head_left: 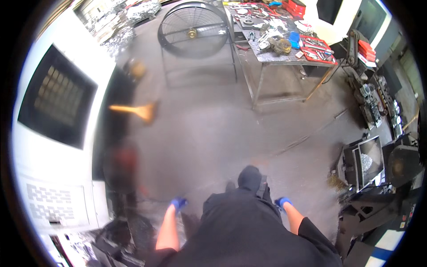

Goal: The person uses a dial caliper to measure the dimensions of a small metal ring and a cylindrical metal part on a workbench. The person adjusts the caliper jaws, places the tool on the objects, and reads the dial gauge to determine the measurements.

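Note:
My left hand (179, 204), in a blue glove, hangs low beside my body over the grey floor. On the other side my right hand (282, 202), gloved in blue too, hangs at about the same height. Both are small and blurred, and how far their fingers curl does not show. No held object is visible in either one, and neither touches anything I can see. Between them are my dark clothing (249, 227) and one dark shoe (250, 177) stepping forward.
A large black floor fan (192, 34) stands ahead. Right of it is a metal workbench (289, 64) crowded with tools and red trays. A white machine cabinet (95, 49) lines the left, near a blurred orange broom-like thing (141, 111). At right stands an open metal bin (369, 162).

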`<state>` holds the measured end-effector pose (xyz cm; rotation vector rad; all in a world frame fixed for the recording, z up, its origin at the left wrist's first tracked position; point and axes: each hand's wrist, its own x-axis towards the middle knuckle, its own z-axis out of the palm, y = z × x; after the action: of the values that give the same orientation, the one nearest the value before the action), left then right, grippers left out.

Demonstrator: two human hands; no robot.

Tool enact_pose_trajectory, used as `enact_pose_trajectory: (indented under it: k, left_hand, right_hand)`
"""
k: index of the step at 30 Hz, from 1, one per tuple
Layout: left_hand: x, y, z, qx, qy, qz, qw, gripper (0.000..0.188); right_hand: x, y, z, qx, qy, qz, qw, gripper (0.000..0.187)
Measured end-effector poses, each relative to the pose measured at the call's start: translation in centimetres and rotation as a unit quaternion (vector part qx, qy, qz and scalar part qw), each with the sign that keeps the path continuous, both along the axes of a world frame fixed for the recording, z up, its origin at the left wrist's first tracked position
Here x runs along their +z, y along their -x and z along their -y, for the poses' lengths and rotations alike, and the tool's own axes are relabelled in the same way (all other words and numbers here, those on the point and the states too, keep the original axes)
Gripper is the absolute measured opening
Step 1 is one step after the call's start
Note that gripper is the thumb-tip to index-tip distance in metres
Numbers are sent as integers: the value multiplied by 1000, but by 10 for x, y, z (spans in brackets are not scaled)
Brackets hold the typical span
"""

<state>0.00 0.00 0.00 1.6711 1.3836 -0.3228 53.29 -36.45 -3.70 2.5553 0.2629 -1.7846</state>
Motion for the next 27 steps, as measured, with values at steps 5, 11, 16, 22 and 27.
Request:
enact_pose_trajectory:
  k: [5,11,16,22,27]
  left_hand:
    - [32,-122,-186,189,3,92,978,20]
    - [-64,-157,-313,-65,109,9,992,32]
    - [-31,-194,-344,98,256,-110,955,21]
    - [38,-260,-433,278,294,-84,911,20]
    - [-32,-287,-602,344,312,-73,883,19]
  right_hand:
    - [-60,-13,39,-275,82,-137,948,27]
    - [-104,-147,-167,-185,20,-79,979,21]
    - [-16,-289,-495,-124,-218,30,968,21]
    - [232,-363,-765,-190,-456,53,868,35]
    - [225,-428,-858,-115,-395,282,867,37]
